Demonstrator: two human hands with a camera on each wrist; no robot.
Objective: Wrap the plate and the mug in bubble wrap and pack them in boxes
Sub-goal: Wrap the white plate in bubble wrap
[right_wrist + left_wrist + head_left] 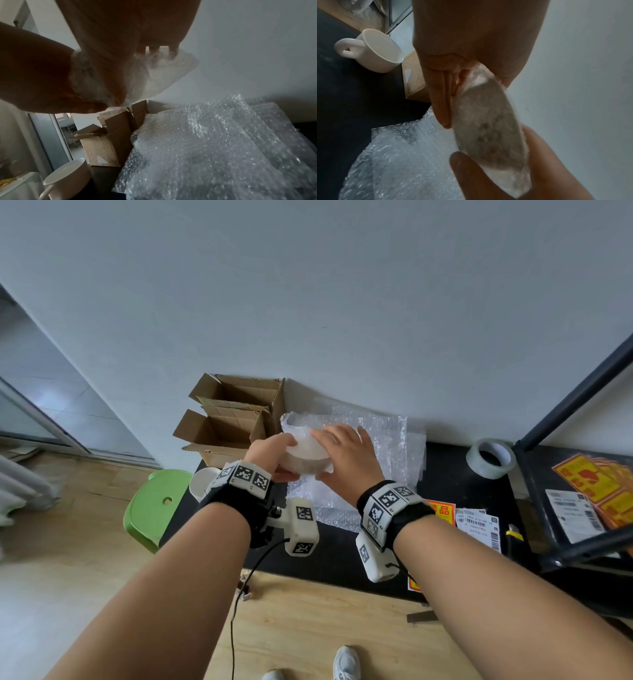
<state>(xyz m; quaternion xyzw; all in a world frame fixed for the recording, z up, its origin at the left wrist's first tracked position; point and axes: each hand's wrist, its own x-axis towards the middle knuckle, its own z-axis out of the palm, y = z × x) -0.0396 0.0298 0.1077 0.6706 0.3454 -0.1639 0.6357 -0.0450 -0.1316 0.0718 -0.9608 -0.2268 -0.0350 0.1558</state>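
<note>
The plate (306,451), wrapped in bubble wrap, is held up off the black table between both hands. My left hand (270,450) pinches its left edge, fingers under it and thumb on top. My right hand (346,453) grips the right side with its fingers spread over the top. In the left wrist view the wrapped plate (488,128) shows edge-on between the two hands. The white mug (202,482) stands unwrapped at the table's left edge, also visible as the mug (380,54) and the mug (68,174). Two open cardboard boxes (222,433) stand against the wall to the left.
Loose bubble wrap sheets (387,446) lie on the table (452,474) under and right of the hands. A tape roll (491,458) sits further right, printed labels (478,525) near the front. A black shelf frame (565,405) stands at right, a green stool (154,501) at left.
</note>
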